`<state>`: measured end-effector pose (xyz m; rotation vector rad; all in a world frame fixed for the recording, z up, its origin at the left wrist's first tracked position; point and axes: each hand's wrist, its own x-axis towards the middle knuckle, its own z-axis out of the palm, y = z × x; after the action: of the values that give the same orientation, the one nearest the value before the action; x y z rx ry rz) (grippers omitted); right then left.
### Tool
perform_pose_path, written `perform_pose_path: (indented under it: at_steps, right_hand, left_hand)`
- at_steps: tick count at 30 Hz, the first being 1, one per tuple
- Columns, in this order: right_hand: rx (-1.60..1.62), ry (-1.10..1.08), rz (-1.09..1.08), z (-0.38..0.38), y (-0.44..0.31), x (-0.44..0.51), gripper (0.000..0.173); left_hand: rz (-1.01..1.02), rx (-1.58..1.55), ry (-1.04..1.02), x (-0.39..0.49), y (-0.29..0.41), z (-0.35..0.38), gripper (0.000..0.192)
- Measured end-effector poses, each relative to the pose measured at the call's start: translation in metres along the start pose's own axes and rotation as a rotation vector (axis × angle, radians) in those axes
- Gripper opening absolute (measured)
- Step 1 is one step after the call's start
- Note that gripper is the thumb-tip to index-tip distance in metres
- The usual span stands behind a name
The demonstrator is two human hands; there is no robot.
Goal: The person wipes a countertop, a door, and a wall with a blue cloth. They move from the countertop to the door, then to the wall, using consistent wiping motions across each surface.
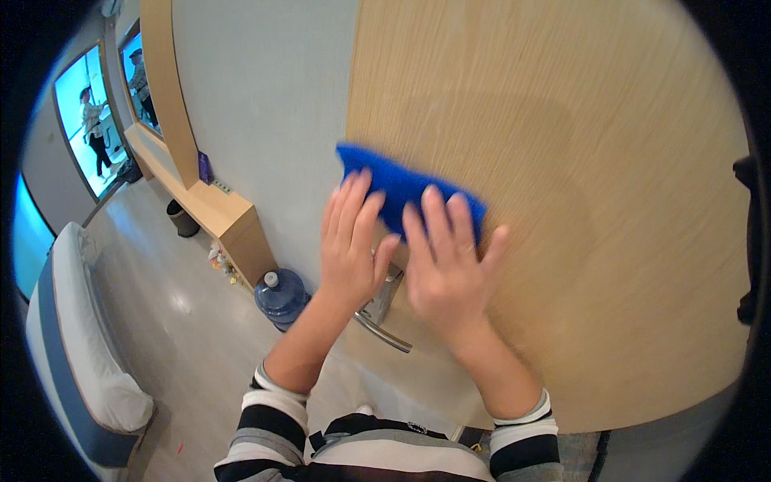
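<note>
A folded blue cloth [397, 184] lies against the pale wooden door [542, 150], near the door's left edge. The fingers of my left hand [352, 247] reach onto the cloth's left part, and its palm faces the door. On the cloth's right part rest the fingers of my right hand [449, 265], spread and slightly blurred; its thumb and little finger stick out past the cloth. A metal lever door handle [385, 334] shows below and between my wrists. Whether either hand pinches the cloth or only presses it flat is hard to see.
Left of the door stand a large blue water bottle [282, 298], a wooden desk [226, 211] and a dark waste bin [182, 218]. Some litter [221, 259] lies by the desk. A bed [90, 337] is at the far left. A person [93, 129] stands beyond the bright opening.
</note>
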<state>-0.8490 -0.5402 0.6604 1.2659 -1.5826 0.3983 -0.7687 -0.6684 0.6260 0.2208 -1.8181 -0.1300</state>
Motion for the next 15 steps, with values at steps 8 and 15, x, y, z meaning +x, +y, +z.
perform_pose_path:
  at_steps: [8, 15]
  right_hand:
    - [0.063, -0.069, -0.054, 0.003, -0.007, -0.018, 0.035]
    - [0.06, 0.106, 0.126, -0.017, 0.033, 0.052, 0.03]
  left_hand:
    - [-0.077, 0.08, -0.047, -0.025, 0.007, 0.002, 0.043]
    - [0.155, -0.06, 0.178, 0.089, 0.008, 0.025, 0.036]
